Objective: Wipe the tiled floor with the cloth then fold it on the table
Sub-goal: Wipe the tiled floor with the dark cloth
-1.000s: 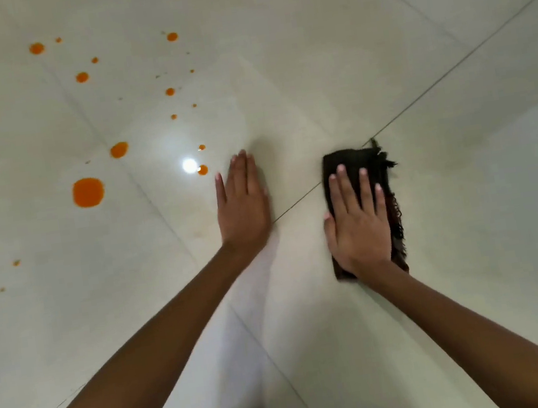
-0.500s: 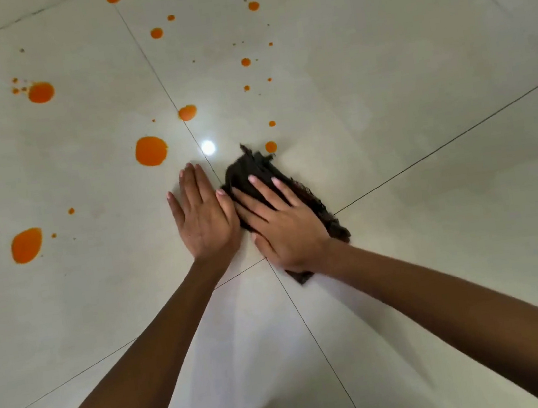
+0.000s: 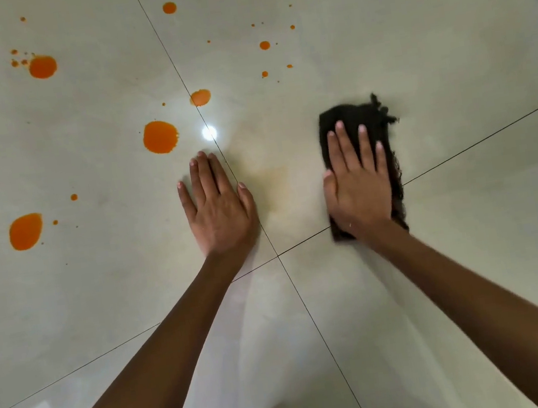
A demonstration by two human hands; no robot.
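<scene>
Pressing the cloth (image 3: 357, 115) flat-fingered, the right hand (image 3: 358, 187) has seemingly swept rightward from the flat left hand (image 3: 220, 210).

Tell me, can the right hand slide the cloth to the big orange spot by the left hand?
Probably yes: the right hand presses the cloth, and bare tile leads to the orange spot. The left hand, flat nearby, may need lifting.

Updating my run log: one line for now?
stage wiping; right hand flat on dark fringed cloth; left hand flat on pale tiled floor; orange spills unwiped
</scene>
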